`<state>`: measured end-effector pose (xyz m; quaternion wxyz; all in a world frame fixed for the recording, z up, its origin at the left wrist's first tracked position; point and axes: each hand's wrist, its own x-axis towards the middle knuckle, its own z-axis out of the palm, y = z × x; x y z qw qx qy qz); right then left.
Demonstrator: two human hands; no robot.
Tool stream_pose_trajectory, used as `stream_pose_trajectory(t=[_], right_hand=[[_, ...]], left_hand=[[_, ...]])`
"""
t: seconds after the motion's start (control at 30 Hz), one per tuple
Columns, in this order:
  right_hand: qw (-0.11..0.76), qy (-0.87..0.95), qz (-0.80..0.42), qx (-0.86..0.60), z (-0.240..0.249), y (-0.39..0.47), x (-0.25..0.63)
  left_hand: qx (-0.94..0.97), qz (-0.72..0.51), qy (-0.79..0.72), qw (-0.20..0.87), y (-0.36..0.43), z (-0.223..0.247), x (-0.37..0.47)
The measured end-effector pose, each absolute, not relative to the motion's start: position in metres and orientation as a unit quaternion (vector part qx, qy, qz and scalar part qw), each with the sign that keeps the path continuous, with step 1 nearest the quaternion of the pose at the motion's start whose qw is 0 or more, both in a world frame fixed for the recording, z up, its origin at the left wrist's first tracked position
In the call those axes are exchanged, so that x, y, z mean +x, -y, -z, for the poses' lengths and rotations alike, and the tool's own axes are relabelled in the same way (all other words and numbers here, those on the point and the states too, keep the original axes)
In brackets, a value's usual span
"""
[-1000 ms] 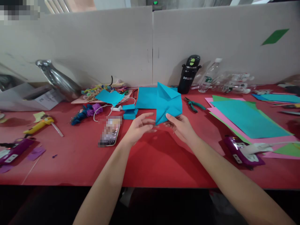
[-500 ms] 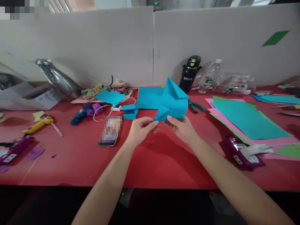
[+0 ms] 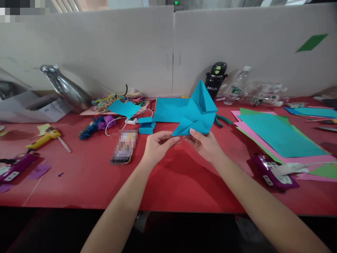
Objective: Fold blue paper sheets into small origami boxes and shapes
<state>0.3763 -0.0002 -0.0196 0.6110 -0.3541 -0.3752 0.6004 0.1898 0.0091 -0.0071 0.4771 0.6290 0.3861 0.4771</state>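
Observation:
A creased sheet of blue paper (image 3: 198, 112) is held up above the red table, its upper corner standing as a point and folds crossing its lower part. My left hand (image 3: 160, 146) pinches the sheet's lower left corner between thumb and fingers. Along the bottom edge my right hand (image 3: 204, 144) grips it, thumb in front and fingers behind, partly hidden. Behind the held sheet lies a flat blue sheet (image 3: 168, 110). A small folded blue paper piece (image 3: 146, 125) sits left of it, near a phone (image 3: 125, 147).
Coloured paper sheets (image 3: 279, 133) and a purple power strip (image 3: 273, 172) lie at the right. Green-handled pliers (image 3: 223, 120), a black flask (image 3: 214, 82) and plastic bottles (image 3: 238, 86) stand or lie behind. At the left are a yellow glue gun (image 3: 44, 138) and a steel jug (image 3: 65, 89).
The held paper's upper point has swung right and risen a little, and the sheet has opened flatter toward me. Both hands keep their grip in nearly the same place.

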Motion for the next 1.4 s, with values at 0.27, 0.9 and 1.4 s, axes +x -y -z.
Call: stream_pose_trajectory(t=[0.27,0.9,1.4], right_hand=[[0.618,0.371,-0.607,-0.335,0.0186,0.0005,0.3760],[0.635,0.363,-0.606,-0.314,0.0200,-0.0008,0.3777],[0.622,0.409,-0.582,-0.328,0.0213,0.0017,0.3749]], left_hand=[[0.634,-0.479,-0.372,0.480,-0.0080,0.0040,0.1898],[0.595,-0.506,-0.320,0.537,-0.0061,0.0060,0.1897],[0.629,-0.480,-0.377,0.481,-0.0092,0.0044,0.1914]])
